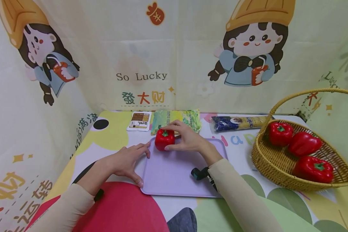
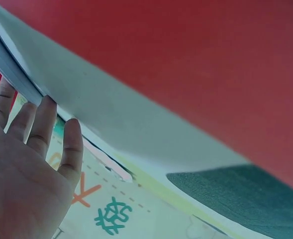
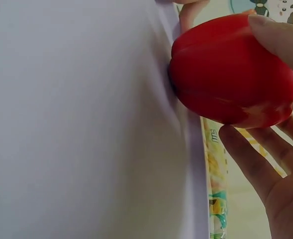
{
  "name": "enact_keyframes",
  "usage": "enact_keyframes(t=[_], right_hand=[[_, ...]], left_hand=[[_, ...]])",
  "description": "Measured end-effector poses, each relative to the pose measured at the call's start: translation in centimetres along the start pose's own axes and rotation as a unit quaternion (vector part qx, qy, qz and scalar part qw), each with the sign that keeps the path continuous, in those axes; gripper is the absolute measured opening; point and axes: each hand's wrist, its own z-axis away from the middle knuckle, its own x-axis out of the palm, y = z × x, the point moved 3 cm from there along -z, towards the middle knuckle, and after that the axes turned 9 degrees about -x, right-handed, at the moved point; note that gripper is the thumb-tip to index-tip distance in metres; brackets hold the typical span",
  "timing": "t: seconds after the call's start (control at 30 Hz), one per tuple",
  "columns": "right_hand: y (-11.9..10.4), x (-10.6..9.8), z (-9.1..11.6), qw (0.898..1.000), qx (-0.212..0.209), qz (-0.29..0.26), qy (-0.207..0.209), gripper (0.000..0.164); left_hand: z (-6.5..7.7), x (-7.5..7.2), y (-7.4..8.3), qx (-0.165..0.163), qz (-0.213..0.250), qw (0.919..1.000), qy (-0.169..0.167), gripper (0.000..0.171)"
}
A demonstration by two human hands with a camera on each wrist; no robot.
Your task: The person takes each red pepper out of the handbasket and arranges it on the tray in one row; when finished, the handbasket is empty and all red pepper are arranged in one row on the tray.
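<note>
A red bell pepper (image 1: pixel 164 140) with a green stem stands upright at the far left corner of a lilac tray (image 1: pixel 174 177). My right hand (image 1: pixel 188 137) holds it, thumb at the near side and fingers around the far side. In the right wrist view the bell pepper (image 3: pixel 231 72) sits between the thumb and the spread fingers, its base against the tray. My left hand (image 1: pixel 127 161) rests at the tray's left edge, thumb near the front corner and fingers near the back one. The left wrist view shows its fingers (image 2: pixel 46 122) extended along the rim.
At the right stands a wicker basket (image 1: pixel 258 151) with a tall handle, holding three red bell peppers (image 1: pixel 304 144). Behind the tray lie a white card-like packet (image 1: pixel 139 121), a yellow-green packet (image 1: pixel 191 117) and a long blue-and-yellow packet (image 1: pixel 239 123). A patterned cloth wall (image 1: pixel 188 64) rises behind the table.
</note>
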Motion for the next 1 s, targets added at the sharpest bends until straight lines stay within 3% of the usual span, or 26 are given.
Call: enact_keyframes(t=[1.0], right_hand=[[0.11, 0.62, 0.36, 1.0, -0.007, 0.007, -0.015, 0.084]], left_hand=[[-0.12, 0.12, 0.04, 0.004, -0.004, 1.0, 0.002, 0.089]])
